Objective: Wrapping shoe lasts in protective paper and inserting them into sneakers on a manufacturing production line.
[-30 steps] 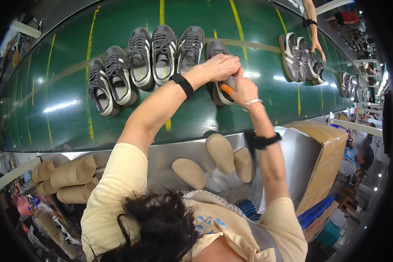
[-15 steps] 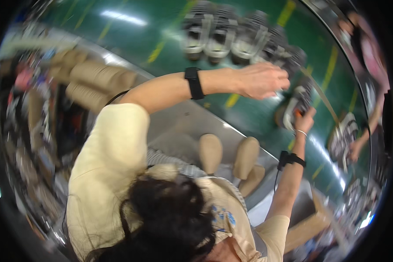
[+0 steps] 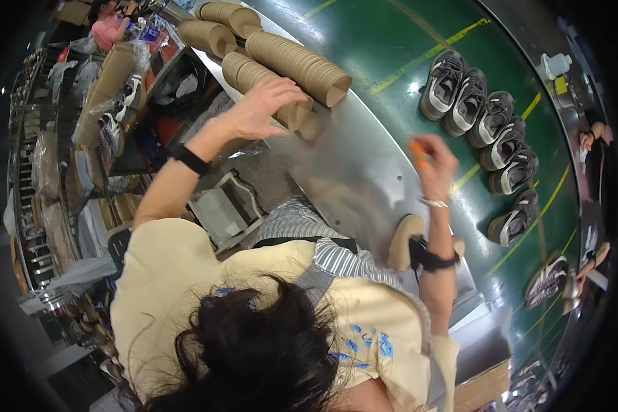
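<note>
Green work surface [image 3: 360,34] marked with yellow lines stretches across the upper right of a crowded shoe workshop, edged on the near side by a shiny metal ledge [image 3: 357,165]. Packed shelving [image 3: 51,185] lines the left, where a co-worker in pink [image 3: 108,31] stands in the background. At center, a person in a cream top [image 3: 165,275] with a blue leaf print faces the ledge, arms spread wide.

Stacks of brown shoe-shaped inserts [image 3: 295,63] lie on their sides along the ledge's far left end; loose brown inserts [image 3: 402,244] rest near the right forearm. On the green surface, five gray shoes [image 3: 491,118] with white stripes sit in a close curving row, with a sixth shoe [image 3: 513,218] slightly apart. Farther along, a co-worker's hand [image 3: 592,259] is close to another striped shoe [image 3: 546,281].

The person's left hand [image 3: 264,106], thumb and fingers parted, curves over the end of the nearest stack; whether the fingertips touch it cannot be told. The right hand [image 3: 438,165], blurred and partly curled, hangs above the ledge's edge; whether it grips anything is unclear. Black wristbands [image 3: 190,159] circle both arms, and an orange covering [image 3: 419,152] shows on a digit of the right hand.
</note>
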The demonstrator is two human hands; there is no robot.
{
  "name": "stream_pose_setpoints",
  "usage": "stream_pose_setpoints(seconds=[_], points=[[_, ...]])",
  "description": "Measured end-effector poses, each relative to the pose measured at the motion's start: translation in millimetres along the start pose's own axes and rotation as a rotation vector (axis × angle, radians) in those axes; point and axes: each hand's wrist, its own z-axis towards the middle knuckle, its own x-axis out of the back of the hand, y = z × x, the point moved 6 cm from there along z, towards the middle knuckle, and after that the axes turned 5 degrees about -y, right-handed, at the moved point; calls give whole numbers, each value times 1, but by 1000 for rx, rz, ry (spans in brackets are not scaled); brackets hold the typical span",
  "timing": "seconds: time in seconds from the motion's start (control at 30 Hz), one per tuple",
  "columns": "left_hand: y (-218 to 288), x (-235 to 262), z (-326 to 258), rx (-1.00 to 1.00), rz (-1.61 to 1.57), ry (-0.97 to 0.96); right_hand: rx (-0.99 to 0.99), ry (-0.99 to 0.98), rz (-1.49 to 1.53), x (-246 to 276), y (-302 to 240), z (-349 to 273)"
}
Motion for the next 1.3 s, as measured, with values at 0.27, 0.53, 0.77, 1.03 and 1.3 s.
stream_pose_setpoints(seconds=[0.27,0.53,0.77,1.03,1.3], points=[[-19,-28,-3,15,-235,114,-87,-156,378,-224,-34,36],[-16,-40,-13,-23,-184,101,58,36,468,-214,-47,24],[1,-46,8,-64,-170,28,84,242,257,-134,-46,-9],[187,-88,32,54,-1424,-596,31,481,-123,111,-115,-184],[348,-139,65,-444,-1183,-1084,-565,889,-913,288,51,-531]])
